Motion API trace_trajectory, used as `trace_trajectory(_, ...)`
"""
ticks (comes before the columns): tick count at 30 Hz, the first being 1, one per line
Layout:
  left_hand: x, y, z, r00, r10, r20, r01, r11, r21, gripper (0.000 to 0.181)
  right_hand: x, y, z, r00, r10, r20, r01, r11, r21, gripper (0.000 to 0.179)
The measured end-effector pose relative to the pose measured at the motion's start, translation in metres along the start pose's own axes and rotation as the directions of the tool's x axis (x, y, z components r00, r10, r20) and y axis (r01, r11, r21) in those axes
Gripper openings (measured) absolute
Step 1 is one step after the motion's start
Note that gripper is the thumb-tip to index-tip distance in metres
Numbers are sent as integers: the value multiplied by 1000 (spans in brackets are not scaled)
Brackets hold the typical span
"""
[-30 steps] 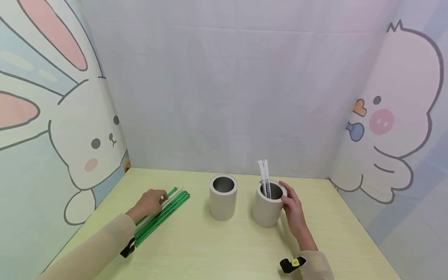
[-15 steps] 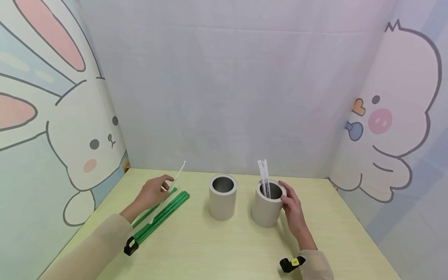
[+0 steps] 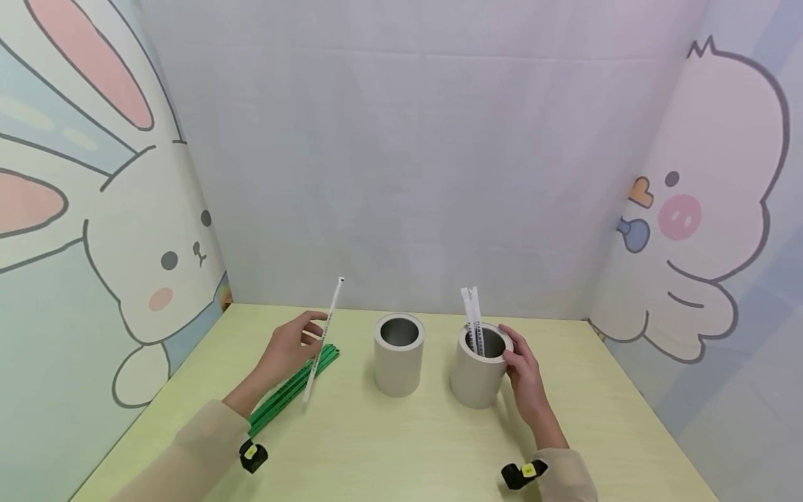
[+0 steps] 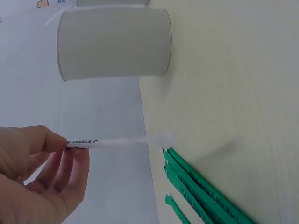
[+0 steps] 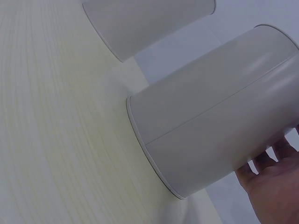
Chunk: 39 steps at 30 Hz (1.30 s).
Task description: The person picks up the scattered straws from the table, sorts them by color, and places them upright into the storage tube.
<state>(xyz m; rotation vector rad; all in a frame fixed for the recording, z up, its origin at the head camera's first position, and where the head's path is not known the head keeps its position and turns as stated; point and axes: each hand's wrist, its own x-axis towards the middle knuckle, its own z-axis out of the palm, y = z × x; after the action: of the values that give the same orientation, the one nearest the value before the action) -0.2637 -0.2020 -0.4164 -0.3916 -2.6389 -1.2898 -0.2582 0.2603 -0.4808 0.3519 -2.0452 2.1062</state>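
My left hand [image 3: 288, 354] pinches a single white wrapped straw [image 3: 313, 376] between thumb and fingers. The straw leans, top to the right, raised over the table. In the left wrist view, black print runs along its wrapper beside the thumb. Below and left of it lies a bundle of green wrapped straws [image 3: 293, 389], partly behind the hand. My right hand [image 3: 528, 383] grips the right-hand grey cylindrical holder [image 3: 473, 380] near its rim, fingers curved against its side. Several white wrapped straws [image 3: 477, 328] stand in that holder, leaning left.
A matching grey holder [image 3: 398, 369] stands upright between the hands, with no straws showing above its rim. The pale wooden table [image 3: 389, 446] ends at a plain cloth backdrop [image 3: 408, 174]. Cartoon-printed panels flank both sides.
The left hand has lifted the white straw off the pile of green straws, moved right and tilted it nearer to upright. The right hand and both holders have stayed put.
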Motion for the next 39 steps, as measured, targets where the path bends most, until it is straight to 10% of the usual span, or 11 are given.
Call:
trace_trajectory(17, 6, 56, 61, 997, 43, -67, -59, 961, -270, 51, -1, 2, -3, 1000, -3, 0, 3, 1000, -5, 54)
trace_trajectory(39, 67, 153, 135, 946, 199, -256, -302, 826, -475, 50, 1, 0, 1, 1000, -12, 0, 12, 1000, 1, 54)
